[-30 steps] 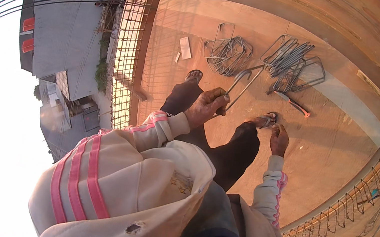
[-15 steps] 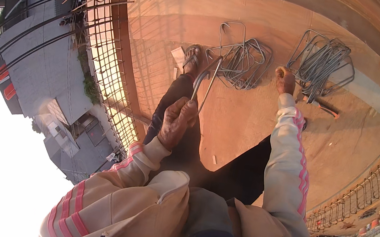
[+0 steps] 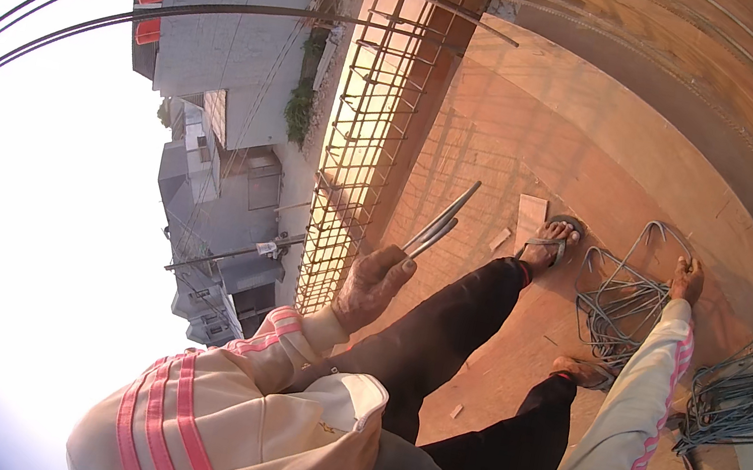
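Left hand (image 3: 373, 282) is closed around a bent rod (image 3: 441, 219) jutting toward one o'clock. Right hand (image 3: 688, 281) touches a wire loop (image 3: 662, 225); whether it grips, I cannot tell. One loop pile (image 3: 619, 316) lies at that hand's eight o'clock, another pile (image 3: 740, 390) at five.

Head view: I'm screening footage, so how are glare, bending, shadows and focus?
In the head view, the sky is blown out white; dark bars at upper left look bowed; faint grid-like shadows cross the deck; the left hand looks fairly sharp.
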`<state>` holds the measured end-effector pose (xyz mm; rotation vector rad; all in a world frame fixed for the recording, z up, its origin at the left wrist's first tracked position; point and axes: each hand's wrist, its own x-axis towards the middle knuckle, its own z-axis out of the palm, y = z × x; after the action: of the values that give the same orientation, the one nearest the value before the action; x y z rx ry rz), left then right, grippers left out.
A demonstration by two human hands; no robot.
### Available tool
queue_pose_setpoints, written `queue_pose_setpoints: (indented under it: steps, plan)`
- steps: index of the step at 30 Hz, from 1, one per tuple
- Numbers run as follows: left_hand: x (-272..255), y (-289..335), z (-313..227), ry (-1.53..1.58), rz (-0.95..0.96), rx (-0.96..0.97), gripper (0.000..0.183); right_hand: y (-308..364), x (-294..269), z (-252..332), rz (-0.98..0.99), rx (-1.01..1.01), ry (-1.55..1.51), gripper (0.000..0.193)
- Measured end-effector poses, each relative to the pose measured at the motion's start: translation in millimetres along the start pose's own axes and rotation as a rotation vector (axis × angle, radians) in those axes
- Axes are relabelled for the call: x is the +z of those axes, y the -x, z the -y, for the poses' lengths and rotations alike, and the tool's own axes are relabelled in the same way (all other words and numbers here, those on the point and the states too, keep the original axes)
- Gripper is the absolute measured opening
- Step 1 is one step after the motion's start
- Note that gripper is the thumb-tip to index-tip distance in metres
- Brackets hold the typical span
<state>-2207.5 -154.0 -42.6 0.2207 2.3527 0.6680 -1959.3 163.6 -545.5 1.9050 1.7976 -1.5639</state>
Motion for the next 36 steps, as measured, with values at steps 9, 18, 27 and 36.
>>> queue_pose_setpoints:
  steps: [9,18,27,36]
  plan:
    - [55,21,-46,0.151,0.049,0.002,0.038,189,-123,-27,-0.164,0.118,-0.219,0.055]
    - [156,91,-104,0.381,0.35,-0.2,0.032,321,-192,-58,0.016,0.063,-0.435,0.069]
    - [172,142,-60,-0.135,0.544,0.037,0.041,434,-185,30,0.198,0.3,-1.327,0.039]
    - [53,158,-25,-1.41,0.644,0.181,0.053,454,-234,19,-0.359,0.271,-1.235,0.028]
